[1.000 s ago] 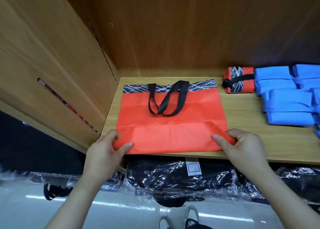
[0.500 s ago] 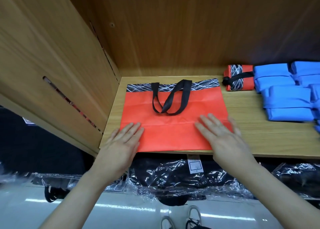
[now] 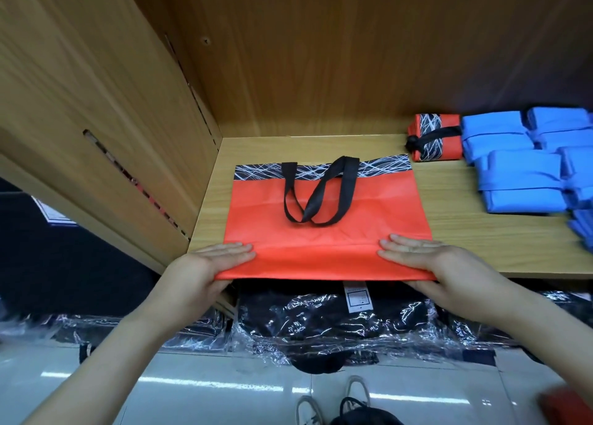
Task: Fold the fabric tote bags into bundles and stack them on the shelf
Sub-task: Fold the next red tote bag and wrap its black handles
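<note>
While thumbs hide under its edge, left hand (image 3: 205, 269) and right hand (image 3: 431, 264) pinch the orange bag (image 3: 256, 219)

Shop stockrm: shelf (image 3: 481, 238), plastic-wrapped stock (image 3: 321, 325)

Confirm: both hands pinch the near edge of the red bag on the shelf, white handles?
Wrong on the handles: the head view shows them black. The left hand and right hand do pinch the near edge of the red bag on the shelf.
</note>
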A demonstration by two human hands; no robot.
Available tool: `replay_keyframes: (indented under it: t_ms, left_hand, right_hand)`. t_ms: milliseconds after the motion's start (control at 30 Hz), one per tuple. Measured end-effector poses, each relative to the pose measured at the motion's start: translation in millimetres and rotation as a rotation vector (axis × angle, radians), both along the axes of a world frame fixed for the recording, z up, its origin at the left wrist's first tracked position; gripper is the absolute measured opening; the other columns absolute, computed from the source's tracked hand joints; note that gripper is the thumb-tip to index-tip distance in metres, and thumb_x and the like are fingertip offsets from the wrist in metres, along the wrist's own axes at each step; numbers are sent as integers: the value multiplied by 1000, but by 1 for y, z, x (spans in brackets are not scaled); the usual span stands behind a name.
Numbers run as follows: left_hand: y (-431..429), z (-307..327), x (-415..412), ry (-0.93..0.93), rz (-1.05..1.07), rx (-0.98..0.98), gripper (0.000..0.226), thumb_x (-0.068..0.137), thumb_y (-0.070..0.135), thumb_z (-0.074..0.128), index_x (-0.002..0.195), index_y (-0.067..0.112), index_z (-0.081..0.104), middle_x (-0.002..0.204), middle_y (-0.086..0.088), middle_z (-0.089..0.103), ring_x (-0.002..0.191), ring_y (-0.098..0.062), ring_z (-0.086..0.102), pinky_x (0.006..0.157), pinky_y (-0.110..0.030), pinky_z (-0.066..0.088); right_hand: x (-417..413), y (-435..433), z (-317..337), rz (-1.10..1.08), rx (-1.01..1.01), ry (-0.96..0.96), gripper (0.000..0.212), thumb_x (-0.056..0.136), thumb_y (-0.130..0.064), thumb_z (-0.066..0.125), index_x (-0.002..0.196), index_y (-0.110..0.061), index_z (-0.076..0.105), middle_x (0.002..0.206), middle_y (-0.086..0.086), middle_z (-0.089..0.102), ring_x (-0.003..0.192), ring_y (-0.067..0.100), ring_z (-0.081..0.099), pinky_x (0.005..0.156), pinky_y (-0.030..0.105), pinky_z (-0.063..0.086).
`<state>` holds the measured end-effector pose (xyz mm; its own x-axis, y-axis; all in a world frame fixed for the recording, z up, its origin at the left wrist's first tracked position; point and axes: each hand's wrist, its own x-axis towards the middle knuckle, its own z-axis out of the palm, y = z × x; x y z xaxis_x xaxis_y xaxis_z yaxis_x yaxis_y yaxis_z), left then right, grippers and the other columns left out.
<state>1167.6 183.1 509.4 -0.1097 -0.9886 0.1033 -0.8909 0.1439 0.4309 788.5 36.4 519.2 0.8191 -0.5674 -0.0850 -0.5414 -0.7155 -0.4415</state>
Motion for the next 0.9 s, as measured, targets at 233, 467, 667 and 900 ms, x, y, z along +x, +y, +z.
replay_keyframes:
  t_ms: [233, 467, 667, 900]
  left_hand:
    - [-21, 87, -6, 248, -115, 714, 71, 73, 70, 63, 138, 49, 40, 138, 30, 45, 123, 10, 46, 106, -13, 35]
    - [-105, 66, -97, -489, -109, 238, 77, 77, 51, 69, 139, 28, 30, 131, 2, 54, 129, -20, 38, 107, -47, 24]
    - [-148, 84, -69, 327, 11, 345, 44, 88, 4, 63, 125, 20, 46, 77, -1, 60, 64, -13, 59, 64, -20, 43]
    - [-163, 144, -24, 635, 558, -266, 41, 92, 21, 63, 131, 23, 52, 114, 0, 61, 94, 0, 57, 81, -23, 48]
  right_hand:
    - [-3, -5, 9, 12, 68, 17, 44, 92, -21, 63, 133, -36, 53, 137, -31, 40, 128, -25, 21, 111, 6, 16]
    - [4, -8, 24, 63, 13, 149, 40, 96, -34, 55, 134, -42, 51, 138, -32, 38, 130, -20, 23, 102, -4, 8]
    - [3, -11, 32, 17, 159, 185, 27, 93, -44, 54, 116, -40, 67, 121, -30, 60, 116, -15, 49, 104, 13, 37]
    - [29, -54, 57, -140, 416, 196, 32, 94, -33, 61, 63, -23, 59, 52, -23, 59, 47, -6, 51, 52, 11, 36]
